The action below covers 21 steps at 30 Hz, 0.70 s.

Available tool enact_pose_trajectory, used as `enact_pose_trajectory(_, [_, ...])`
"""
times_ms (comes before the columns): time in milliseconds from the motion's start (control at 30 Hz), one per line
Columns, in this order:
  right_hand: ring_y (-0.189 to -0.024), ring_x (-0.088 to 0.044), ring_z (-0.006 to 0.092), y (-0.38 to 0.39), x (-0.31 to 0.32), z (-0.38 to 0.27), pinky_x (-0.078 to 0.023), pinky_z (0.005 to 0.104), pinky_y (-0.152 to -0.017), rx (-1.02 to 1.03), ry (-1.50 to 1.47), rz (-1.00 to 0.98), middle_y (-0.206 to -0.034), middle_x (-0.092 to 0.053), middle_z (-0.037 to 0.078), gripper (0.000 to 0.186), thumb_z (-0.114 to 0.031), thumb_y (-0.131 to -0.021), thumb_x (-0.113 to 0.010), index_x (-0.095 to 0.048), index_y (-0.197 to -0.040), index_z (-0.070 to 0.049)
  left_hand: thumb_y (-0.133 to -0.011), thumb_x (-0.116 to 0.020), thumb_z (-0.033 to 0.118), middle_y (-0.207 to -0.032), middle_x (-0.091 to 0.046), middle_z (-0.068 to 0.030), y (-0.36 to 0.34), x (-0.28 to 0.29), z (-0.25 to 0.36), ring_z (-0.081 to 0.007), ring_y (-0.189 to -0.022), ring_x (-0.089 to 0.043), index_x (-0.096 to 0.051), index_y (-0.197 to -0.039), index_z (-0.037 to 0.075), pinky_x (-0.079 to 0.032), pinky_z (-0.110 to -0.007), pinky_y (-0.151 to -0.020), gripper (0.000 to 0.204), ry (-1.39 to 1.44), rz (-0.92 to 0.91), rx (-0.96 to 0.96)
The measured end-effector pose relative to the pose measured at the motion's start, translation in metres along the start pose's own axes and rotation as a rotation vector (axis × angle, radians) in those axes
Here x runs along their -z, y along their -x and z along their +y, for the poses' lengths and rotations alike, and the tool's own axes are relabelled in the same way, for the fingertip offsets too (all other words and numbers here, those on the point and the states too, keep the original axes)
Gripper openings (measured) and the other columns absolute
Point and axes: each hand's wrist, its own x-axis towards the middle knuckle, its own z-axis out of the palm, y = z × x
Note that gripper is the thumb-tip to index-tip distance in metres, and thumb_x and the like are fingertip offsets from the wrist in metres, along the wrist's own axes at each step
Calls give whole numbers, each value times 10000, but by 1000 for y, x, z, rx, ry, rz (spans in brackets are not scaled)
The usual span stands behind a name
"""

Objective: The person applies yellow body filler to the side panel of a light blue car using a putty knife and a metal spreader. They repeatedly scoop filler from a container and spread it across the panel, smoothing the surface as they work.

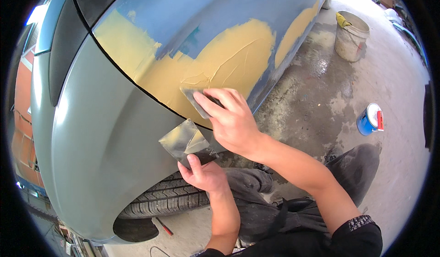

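Yellow body filler (233, 55) covers much of the lower blue car door (183, 9), with raised ridges in its middle. My right hand (233, 121) grips a filler spreader (200, 103), its edge against the filler near the door's front gap. Below and to the left, my left hand (204, 176) pinches a flat square plate (188, 142) between thumb and fingers. Yellow filler is smeared over the plate's upper part. The plate is held in front of the grey fender (101, 133), close to the spreader but apart from it.
A tyre (169, 197) sits in the wheel arch below my left hand. On the wet-stained concrete floor (316, 101) stand a dirty bucket (352, 37) with a yellow cloth on its rim and a blue can (369, 119) with a red tool. A red-handled tool (166, 227) lies near the tyre.
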Motion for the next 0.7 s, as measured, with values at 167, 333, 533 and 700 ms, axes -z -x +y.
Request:
enact_pose_trajectory(167, [-1105,-548,215,23,65,-1,-431,329,-947,-419,-905,-298,-1237,-569,138,330,4,-930,-503,-564,-1254,26,-898,-576,52,-1200,-603,-112,-8,12,-5,-228,-1107,-580,-503,-1270,7,-466,-364,-960,382,193,-416,442])
enact_pose_trajectory(333, [-1109,-583,241,36,77,53,-445,343,-962,-297,-435,-651,-1188,-618,146,336,-20,-901,-533,-598,-1230,-41,-862,-646,53,-1161,-623,-123,-7,11,-7,-243,-1067,-601,-537,-1217,-15,-483,-393,-939,378,245,-240,472])
enact_pose_trajectory(533, [-1057,-566,318,-27,88,176,-449,374,-931,-13,191,206,-1116,-628,150,387,23,-812,-518,-649,-1162,-76,-859,-661,68,-1099,-641,-94,-2,3,-9,-188,-983,-605,-581,-1133,-23,-468,-339,-909,300,71,-252,442])
enact_pose_trajectory(700, [-1141,-520,320,-60,83,226,-428,382,-969,45,195,231,-1210,-583,127,461,55,-779,-491,-660,-1166,-129,-858,-667,77,-1023,-656,-82,3,0,-12,-160,-931,-604,-598,-1076,-38,-461,-309,-892,257,-40,-274,401])
